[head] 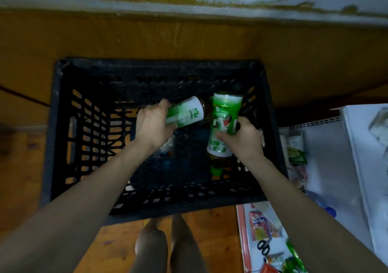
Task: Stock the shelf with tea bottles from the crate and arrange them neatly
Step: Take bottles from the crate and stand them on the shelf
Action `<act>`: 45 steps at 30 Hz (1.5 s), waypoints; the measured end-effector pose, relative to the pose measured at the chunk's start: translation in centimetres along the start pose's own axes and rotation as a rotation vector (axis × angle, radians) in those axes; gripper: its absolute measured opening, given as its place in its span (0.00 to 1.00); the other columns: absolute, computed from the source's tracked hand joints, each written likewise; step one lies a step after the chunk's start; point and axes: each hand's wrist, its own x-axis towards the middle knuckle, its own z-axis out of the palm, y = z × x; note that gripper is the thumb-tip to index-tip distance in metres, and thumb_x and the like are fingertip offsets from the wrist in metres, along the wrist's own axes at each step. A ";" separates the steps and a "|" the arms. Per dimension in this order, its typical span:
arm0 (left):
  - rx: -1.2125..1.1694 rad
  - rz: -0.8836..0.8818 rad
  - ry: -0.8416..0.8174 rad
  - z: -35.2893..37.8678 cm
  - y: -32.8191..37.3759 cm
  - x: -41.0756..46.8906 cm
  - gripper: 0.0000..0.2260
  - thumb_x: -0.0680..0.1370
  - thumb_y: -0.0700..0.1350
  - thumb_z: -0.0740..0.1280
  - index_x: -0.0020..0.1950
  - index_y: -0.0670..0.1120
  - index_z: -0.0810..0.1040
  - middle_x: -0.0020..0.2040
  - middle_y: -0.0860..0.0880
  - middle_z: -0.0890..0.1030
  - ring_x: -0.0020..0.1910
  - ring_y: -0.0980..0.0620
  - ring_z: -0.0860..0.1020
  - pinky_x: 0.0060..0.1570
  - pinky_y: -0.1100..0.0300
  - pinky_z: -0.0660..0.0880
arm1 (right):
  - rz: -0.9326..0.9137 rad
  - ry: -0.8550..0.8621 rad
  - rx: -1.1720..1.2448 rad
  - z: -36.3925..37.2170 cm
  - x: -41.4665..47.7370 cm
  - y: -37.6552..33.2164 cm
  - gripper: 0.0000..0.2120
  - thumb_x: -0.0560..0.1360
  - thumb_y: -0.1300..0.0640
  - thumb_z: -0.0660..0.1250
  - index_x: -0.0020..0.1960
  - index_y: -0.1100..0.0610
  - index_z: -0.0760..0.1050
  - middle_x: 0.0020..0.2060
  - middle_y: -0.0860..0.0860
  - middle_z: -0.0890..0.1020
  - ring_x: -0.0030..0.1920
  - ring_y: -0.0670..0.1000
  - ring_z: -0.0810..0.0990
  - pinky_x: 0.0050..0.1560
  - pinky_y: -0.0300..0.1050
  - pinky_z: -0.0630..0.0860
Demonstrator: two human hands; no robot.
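The left hand [152,125] and right hand [244,140] are each wrapping fingers around a tea bottle [184,113] inside the crate [54,113]; apparently the last two, both awaiting shelving.

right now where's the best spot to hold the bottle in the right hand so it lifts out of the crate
Grip the labelled mid-body of the tea bottle, from its right side, as the right hand does. It lies tilted, green cap toward the person, and the label section is its widest straight part.

Two green-labelled tea bottles [184,112] [223,125] inside black crate [56,113]
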 end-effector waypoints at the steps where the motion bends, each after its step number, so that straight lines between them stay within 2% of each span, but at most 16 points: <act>1: -0.041 0.003 0.030 -1.3 0.5 -0.9 0.22 0.71 0.46 0.71 0.61 0.41 0.71 0.53 0.39 0.79 0.54 0.39 0.75 0.50 0.52 0.70 | -0.025 0.025 0.005 -0.9 -0.8 -0.7 0.19 0.69 0.57 0.73 0.57 0.60 0.73 0.44 0.51 0.80 0.41 0.46 0.76 0.40 0.39 0.72; 4: -0.143 0.035 0.115 -5.2 2.1 -3.5 0.23 0.70 0.46 0.73 0.61 0.40 0.72 0.53 0.40 0.80 0.52 0.40 0.77 0.49 0.52 0.72 | -0.077 0.084 0.046 -3.8 -3.5 -3.1 0.19 0.69 0.56 0.72 0.58 0.54 0.72 0.38 0.44 0.77 0.37 0.42 0.76 0.38 0.33 0.74; 8: -0.253 0.111 0.179 -10.1 4.7 -6.6 0.23 0.69 0.46 0.73 0.61 0.41 0.72 0.53 0.42 0.80 0.52 0.42 0.78 0.49 0.51 0.75 | -0.162 0.181 0.099 -8.2 -7.8 -6.0 0.18 0.69 0.55 0.72 0.57 0.50 0.72 0.38 0.40 0.77 0.37 0.35 0.75 0.32 0.21 0.70; 13: -0.381 0.257 0.229 -15.7 9.1 -10.0 0.22 0.70 0.46 0.73 0.61 0.43 0.73 0.55 0.44 0.79 0.53 0.45 0.76 0.50 0.52 0.74 | -0.234 0.321 0.169 -14.1 -14.4 -8.6 0.20 0.69 0.55 0.73 0.58 0.45 0.71 0.42 0.36 0.77 0.40 0.31 0.76 0.39 0.25 0.74; 15: -0.412 0.321 0.237 -17.6 11.5 -11.3 0.22 0.69 0.46 0.74 0.61 0.43 0.73 0.55 0.45 0.79 0.53 0.46 0.76 0.49 0.54 0.73 | -0.250 0.395 0.171 -16.3 -17.4 -9.0 0.22 0.68 0.54 0.73 0.59 0.44 0.71 0.43 0.36 0.79 0.43 0.34 0.78 0.40 0.26 0.75; 19: -0.500 0.422 0.244 -20.4 16.4 -13.6 0.22 0.67 0.45 0.75 0.59 0.45 0.75 0.53 0.47 0.80 0.54 0.48 0.76 0.48 0.59 0.69 | -0.249 0.535 0.155 -21.0 -23.5 -9.4 0.24 0.68 0.54 0.73 0.61 0.42 0.70 0.42 0.35 0.79 0.43 0.35 0.79 0.38 0.28 0.75; 22: -0.571 0.524 0.222 -21.7 20.4 -15.3 0.20 0.66 0.44 0.76 0.56 0.48 0.76 0.47 0.54 0.76 0.49 0.52 0.75 0.45 0.62 0.68 | -0.222 0.651 0.149 -24.4 -28.1 -9.2 0.22 0.67 0.53 0.74 0.55 0.39 0.69 0.38 0.36 0.78 0.38 0.33 0.78 0.33 0.24 0.73; 25: -0.622 0.634 0.189 -22.5 24.6 -17.4 0.17 0.67 0.43 0.76 0.52 0.50 0.74 0.42 0.58 0.74 0.45 0.55 0.73 0.37 0.67 0.68 | -0.162 0.813 0.138 -28.0 -32.5 -8.3 0.20 0.65 0.52 0.75 0.52 0.47 0.71 0.39 0.39 0.79 0.38 0.34 0.78 0.34 0.29 0.75; 27: -0.637 0.748 0.206 -22.6 27.5 -18.9 0.17 0.66 0.42 0.76 0.52 0.46 0.75 0.42 0.57 0.75 0.41 0.55 0.74 0.35 0.72 0.68 | -0.147 0.896 0.117 -30.4 -35.4 -7.7 0.18 0.64 0.52 0.76 0.49 0.48 0.72 0.39 0.40 0.80 0.38 0.36 0.80 0.35 0.30 0.76; 29: -0.678 0.803 0.196 -22.6 30.5 -20.4 0.17 0.66 0.42 0.76 0.50 0.47 0.75 0.40 0.59 0.74 0.37 0.58 0.74 0.35 0.68 0.72 | -0.134 0.951 0.090 -32.8 -38.4 -6.9 0.17 0.64 0.53 0.76 0.48 0.45 0.72 0.36 0.38 0.80 0.37 0.34 0.80 0.34 0.30 0.76; 31: -0.711 0.836 0.165 -22.5 33.5 -22.0 0.17 0.66 0.43 0.76 0.48 0.51 0.72 0.38 0.63 0.72 0.36 0.63 0.73 0.35 0.66 0.72 | -0.122 1.008 0.032 -35.1 -41.5 -6.0 0.19 0.64 0.53 0.75 0.53 0.45 0.73 0.38 0.38 0.80 0.38 0.35 0.80 0.37 0.30 0.77; 34: -0.752 0.877 0.138 -21.6 37.6 -24.5 0.17 0.67 0.44 0.76 0.52 0.49 0.74 0.39 0.63 0.71 0.36 0.63 0.72 0.34 0.65 0.68 | -0.079 1.101 -0.134 -38.3 -45.4 -3.7 0.26 0.65 0.52 0.74 0.62 0.52 0.74 0.52 0.46 0.81 0.53 0.45 0.79 0.53 0.45 0.77; 35: -0.767 0.878 0.126 -21.2 38.8 -25.3 0.19 0.67 0.45 0.76 0.54 0.49 0.74 0.39 0.62 0.71 0.36 0.63 0.71 0.33 0.67 0.67 | -0.055 1.127 -0.186 -39.1 -46.5 -2.8 0.28 0.66 0.53 0.74 0.64 0.52 0.73 0.55 0.45 0.79 0.56 0.45 0.77 0.55 0.45 0.74; 38: -0.811 0.888 0.097 -19.8 41.7 -27.3 0.23 0.67 0.44 0.76 0.59 0.46 0.74 0.45 0.57 0.73 0.39 0.61 0.71 0.34 0.71 0.64 | 0.013 1.147 -0.311 -41.1 -48.9 0.5 0.28 0.67 0.58 0.74 0.65 0.54 0.72 0.55 0.48 0.79 0.58 0.49 0.76 0.53 0.40 0.67; 41: -0.839 0.897 0.090 -18.5 43.8 -29.0 0.24 0.67 0.43 0.76 0.60 0.44 0.74 0.47 0.54 0.73 0.45 0.56 0.72 0.36 0.72 0.65 | 0.134 1.072 -0.417 -42.4 -49.5 4.3 0.27 0.68 0.58 0.73 0.66 0.54 0.71 0.61 0.52 0.78 0.62 0.55 0.75 0.55 0.43 0.69; 45: -0.825 0.916 0.075 -16.9 45.7 -30.8 0.23 0.67 0.43 0.76 0.59 0.44 0.75 0.48 0.53 0.75 0.45 0.54 0.73 0.43 0.60 0.70 | 0.298 0.929 -0.546 -43.5 -48.9 8.5 0.27 0.72 0.55 0.69 0.69 0.48 0.66 0.64 0.51 0.76 0.63 0.55 0.73 0.55 0.49 0.72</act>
